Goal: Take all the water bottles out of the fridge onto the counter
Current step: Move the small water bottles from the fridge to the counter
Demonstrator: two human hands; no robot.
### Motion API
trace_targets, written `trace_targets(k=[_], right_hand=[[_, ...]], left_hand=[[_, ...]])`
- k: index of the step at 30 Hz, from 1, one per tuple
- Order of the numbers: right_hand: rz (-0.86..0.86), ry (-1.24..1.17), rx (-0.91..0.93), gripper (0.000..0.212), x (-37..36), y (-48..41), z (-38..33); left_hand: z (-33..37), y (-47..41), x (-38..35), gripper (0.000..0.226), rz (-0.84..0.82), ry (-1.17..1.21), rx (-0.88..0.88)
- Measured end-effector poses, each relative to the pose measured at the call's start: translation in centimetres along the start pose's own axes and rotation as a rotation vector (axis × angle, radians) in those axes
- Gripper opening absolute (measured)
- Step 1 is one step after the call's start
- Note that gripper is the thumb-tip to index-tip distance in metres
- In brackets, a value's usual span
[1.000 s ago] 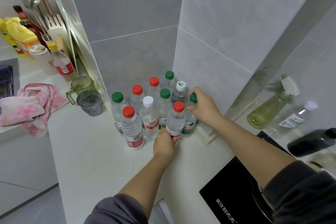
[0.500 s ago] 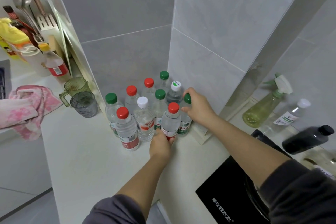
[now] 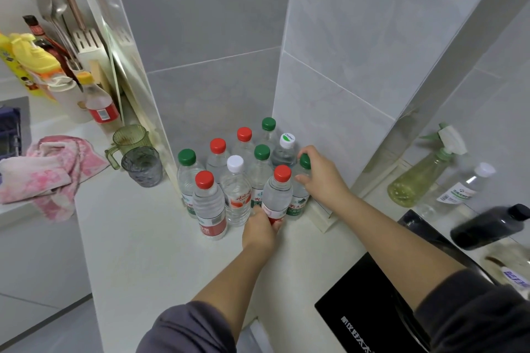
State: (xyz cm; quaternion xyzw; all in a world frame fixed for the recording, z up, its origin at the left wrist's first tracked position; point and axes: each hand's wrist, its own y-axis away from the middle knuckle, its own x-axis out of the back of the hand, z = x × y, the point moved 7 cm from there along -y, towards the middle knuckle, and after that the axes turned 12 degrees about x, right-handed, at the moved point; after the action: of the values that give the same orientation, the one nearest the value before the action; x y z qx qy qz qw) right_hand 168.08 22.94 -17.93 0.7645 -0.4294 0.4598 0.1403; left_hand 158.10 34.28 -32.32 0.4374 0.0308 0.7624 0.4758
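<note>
Several clear water bottles with red, green and white caps stand clustered on the white counter [image 3: 137, 243] in the tiled corner. My left hand [image 3: 259, 231] grips the base of the front red-capped bottle [image 3: 277, 195]. My right hand [image 3: 322, 175] holds the neck of a green-capped bottle [image 3: 299, 200] at the cluster's right edge, next to the wall. Another red-capped bottle [image 3: 208, 208] stands at the front left, with a white-capped one [image 3: 236, 192] just behind it. The fridge is not in view.
A green mug [image 3: 129, 142] and a grey glass [image 3: 141, 165] stand left of the bottles, beside a pink towel [image 3: 46, 172]. Utensils and condiment bottles [image 3: 99, 107] fill the far left. A black cooktop [image 3: 370, 312], a spray bottle [image 3: 421, 175] and a dark bottle [image 3: 490, 226] lie right.
Both hands keep their hold on the same two bottles. Only the camera view has shifted slightly.
</note>
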Motion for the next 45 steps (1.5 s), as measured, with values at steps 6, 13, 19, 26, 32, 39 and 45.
trace_targets(k=[6,13,19,26,32,39,45], right_hand=[[0.033,0.131,-0.062,0.07,-0.5,1.9,0.6],[0.143,0.078,-0.115,0.085,-1.1,6.7,0.5],[0.16,-0.359,-0.556,0.05,-5.6,9.4,5.0],[0.12,-0.891,-0.704,0.045,-8.4,8.2,4.8],[0.096,-0.819,-0.668,0.048,-8.9,7.6,5.7],[-0.168,-0.298,-0.445,0.052,-7.0,8.1,4.3],[-0.423,0.024,-0.214,0.059,-7.1,11.1,-0.4]], left_hand=[[-0.4,0.9,0.2,0.059,-0.078,-0.183,-0.017],[-2.4,3.2,3.3,0.067,-0.07,-0.327,-0.131],[-2.3,4.4,1.8,0.052,-0.308,-0.381,-0.322],[-1.1,3.3,1.2,0.077,-0.339,-0.568,-0.394],[-1.4,3.4,1.2,0.082,-0.324,-0.612,-0.379],[-3.1,4.8,3.5,0.074,-0.253,-0.654,-0.338],[-6.3,9.4,8.3,0.068,-0.034,-0.635,-0.315]])
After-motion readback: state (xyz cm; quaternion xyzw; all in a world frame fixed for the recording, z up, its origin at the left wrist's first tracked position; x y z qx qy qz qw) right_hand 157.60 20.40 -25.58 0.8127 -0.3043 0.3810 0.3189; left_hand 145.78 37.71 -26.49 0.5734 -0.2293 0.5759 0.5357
